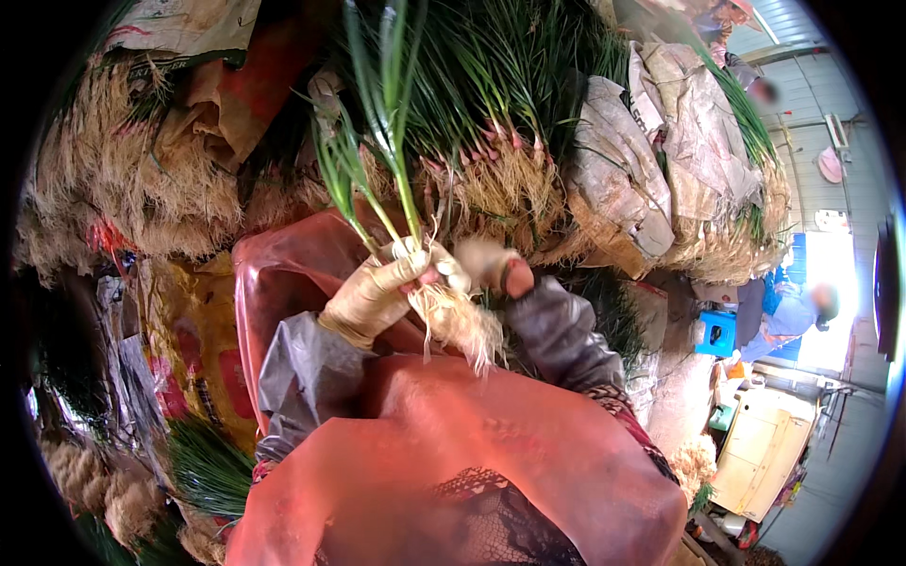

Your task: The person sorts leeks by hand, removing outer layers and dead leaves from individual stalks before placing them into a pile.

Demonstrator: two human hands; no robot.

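In front of my chest, my left hand (371, 294), in a pale glove, is closed around a few green garlic plants (408, 203). Their long leaves point up, and pinkish-white bulbs show at the fingers. A tangle of pale roots (460, 325) hangs below the grip, toward my lap. Just right of the bulbs is my right hand (489, 263), gloved and smeared by motion, so its fingers cannot be made out. A thick row of similar plants (491, 127) lies beyond my hands, roots toward me.
A red plastic apron (453, 415) covers my lap. More rooted bundles (142, 179) sit at the left, and sacking (618, 160) drapes others at the right. A yellow sack (203, 325) is at my left. Farther right are a blue stool (715, 333), a wooden cabinet (764, 453) and other people.
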